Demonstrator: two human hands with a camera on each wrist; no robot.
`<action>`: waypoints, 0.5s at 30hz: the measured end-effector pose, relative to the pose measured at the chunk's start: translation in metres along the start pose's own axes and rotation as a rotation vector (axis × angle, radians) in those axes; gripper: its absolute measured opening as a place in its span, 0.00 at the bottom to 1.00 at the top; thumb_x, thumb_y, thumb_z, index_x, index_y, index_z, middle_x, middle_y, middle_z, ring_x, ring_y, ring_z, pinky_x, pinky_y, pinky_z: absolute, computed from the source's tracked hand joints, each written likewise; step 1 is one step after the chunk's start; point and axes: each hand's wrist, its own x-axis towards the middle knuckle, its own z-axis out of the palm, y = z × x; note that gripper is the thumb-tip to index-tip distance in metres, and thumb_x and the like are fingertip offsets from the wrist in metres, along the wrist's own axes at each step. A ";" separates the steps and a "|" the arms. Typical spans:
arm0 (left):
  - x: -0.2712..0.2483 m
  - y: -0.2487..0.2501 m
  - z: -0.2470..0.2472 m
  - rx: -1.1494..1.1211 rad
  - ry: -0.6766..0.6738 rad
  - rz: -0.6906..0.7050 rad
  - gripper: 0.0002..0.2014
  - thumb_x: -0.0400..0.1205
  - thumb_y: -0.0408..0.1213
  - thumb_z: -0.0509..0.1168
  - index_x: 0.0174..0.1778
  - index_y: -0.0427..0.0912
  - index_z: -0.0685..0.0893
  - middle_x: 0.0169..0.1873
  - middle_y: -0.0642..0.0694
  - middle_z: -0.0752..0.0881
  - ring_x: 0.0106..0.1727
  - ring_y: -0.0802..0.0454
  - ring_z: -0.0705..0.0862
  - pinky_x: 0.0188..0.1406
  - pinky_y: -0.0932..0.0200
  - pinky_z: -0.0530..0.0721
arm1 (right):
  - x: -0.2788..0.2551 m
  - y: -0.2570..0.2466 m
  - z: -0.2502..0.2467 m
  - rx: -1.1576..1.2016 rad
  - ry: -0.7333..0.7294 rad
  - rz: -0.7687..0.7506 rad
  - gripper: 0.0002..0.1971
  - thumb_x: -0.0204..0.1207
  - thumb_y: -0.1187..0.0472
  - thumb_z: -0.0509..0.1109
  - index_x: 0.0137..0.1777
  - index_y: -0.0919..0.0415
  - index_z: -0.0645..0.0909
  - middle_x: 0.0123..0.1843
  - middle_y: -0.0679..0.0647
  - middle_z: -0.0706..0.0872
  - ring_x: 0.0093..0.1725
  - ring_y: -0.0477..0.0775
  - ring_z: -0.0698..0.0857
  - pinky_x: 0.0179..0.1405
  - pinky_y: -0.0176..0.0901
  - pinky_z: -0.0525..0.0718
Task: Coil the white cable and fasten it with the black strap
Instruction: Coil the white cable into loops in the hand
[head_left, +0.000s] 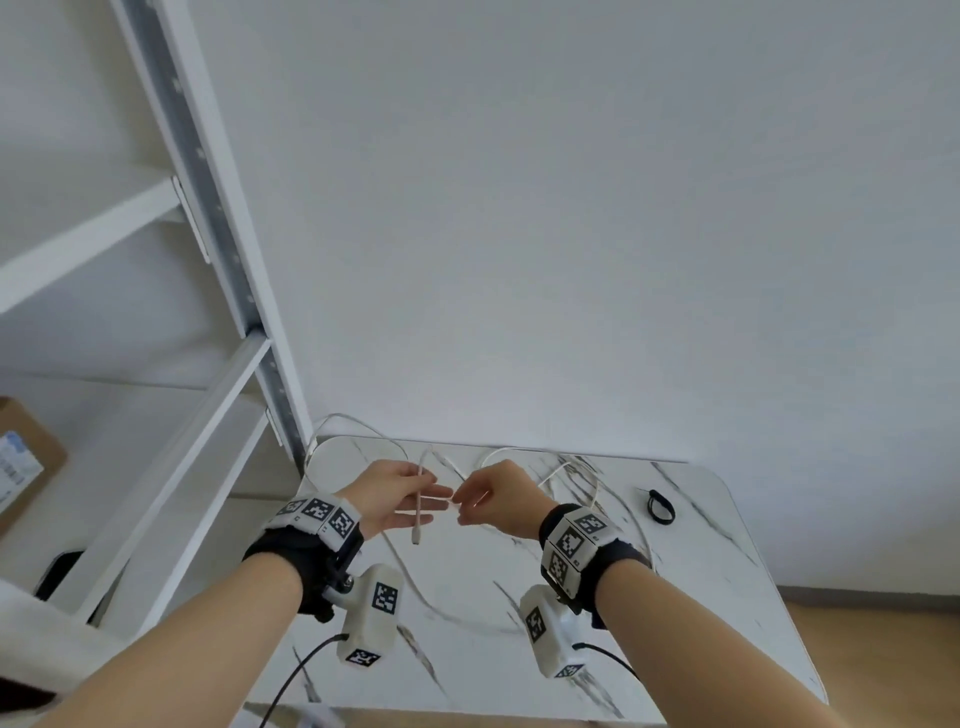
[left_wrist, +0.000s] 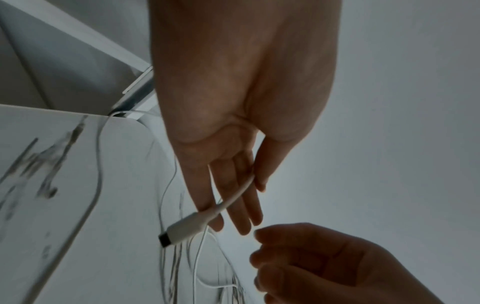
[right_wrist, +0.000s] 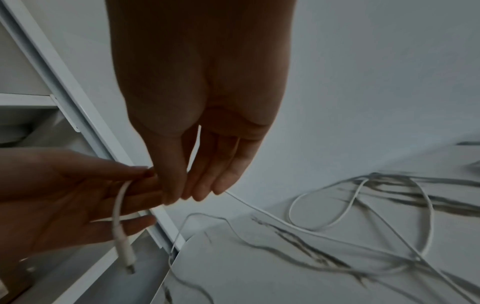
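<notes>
The white cable (head_left: 418, 499) lies across my left hand (head_left: 415, 499), pinched between thumb and straight fingers. Its plug (left_wrist: 187, 228) hangs below the palm. Just to the right, my right hand (head_left: 467, 506) pinches the same cable between thumb and fingertips (right_wrist: 176, 193), close to the left fingertips. From there the cable (right_wrist: 259, 209) runs down to loose loops (head_left: 571, 467) on the marble table (head_left: 519, 649). The black strap (head_left: 660, 506) lies as a small ring on the table, right of both hands and apart from them.
A white metal shelf unit (head_left: 218, 218) stands at the table's left edge, with a cardboard box (head_left: 21, 457) on it. Behind the table is a plain white wall. One cable loop hangs over the table's back left corner (right_wrist: 182, 226).
</notes>
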 end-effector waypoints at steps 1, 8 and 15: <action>-0.001 0.004 0.002 0.014 -0.002 0.006 0.04 0.85 0.29 0.61 0.49 0.33 0.80 0.49 0.35 0.90 0.48 0.44 0.90 0.46 0.52 0.89 | 0.001 0.001 -0.006 -0.014 0.030 -0.005 0.10 0.66 0.66 0.77 0.48 0.61 0.88 0.36 0.47 0.87 0.37 0.44 0.84 0.46 0.43 0.87; -0.020 0.042 0.029 0.102 -0.140 0.052 0.11 0.78 0.31 0.71 0.55 0.34 0.82 0.57 0.34 0.89 0.54 0.43 0.90 0.51 0.53 0.88 | 0.013 0.002 -0.031 -0.091 0.174 -0.036 0.25 0.75 0.63 0.69 0.72 0.53 0.73 0.67 0.50 0.81 0.64 0.51 0.81 0.66 0.44 0.78; -0.033 0.071 0.049 0.044 -0.236 0.152 0.10 0.83 0.29 0.63 0.59 0.31 0.81 0.59 0.35 0.89 0.57 0.42 0.88 0.58 0.49 0.87 | 0.027 -0.004 -0.043 0.000 0.270 -0.088 0.12 0.75 0.68 0.63 0.38 0.53 0.84 0.29 0.47 0.83 0.30 0.43 0.77 0.34 0.35 0.76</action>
